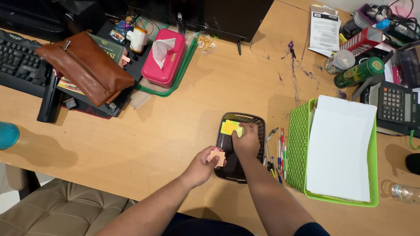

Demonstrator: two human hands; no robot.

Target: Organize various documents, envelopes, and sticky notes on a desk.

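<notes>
Keyboard: black plastic keyboard [17,59] at the far left edge of the wooden desk [144,135], whose top is smooth and tan with purple ink stains toward the right.
Pouch: brown leather zip pouch [85,65], soft and creased, lying across a stack of books.
Tissue box: pink rounded plastic tissue box [165,57] with white tissue standing out of its slot; it sits in a green tray.
Left hand: left hand [202,165] curled, thumb and fingers pinching a small peach-coloured pad of sticky notes [217,156] just outside the left rim of the basket.
Basket: small dark rectangular plastic basket [227,144] with slotted walls, at the middle of the desk near the front edge.
Right hand: right hand [246,139] reaches down inside the basket, fingers bent and resting on a yellow and green stack of sticky notes [229,127] in its far corner; whether it pinches them cannot be told.
Pens: several coloured pens [277,155] lying loose between the two baskets.
Paper tray: lime-green perforated plastic basket [299,148] holding a flat stack of white paper [341,148].
Calculator: grey desk calculator [397,105] at the far right.
</notes>
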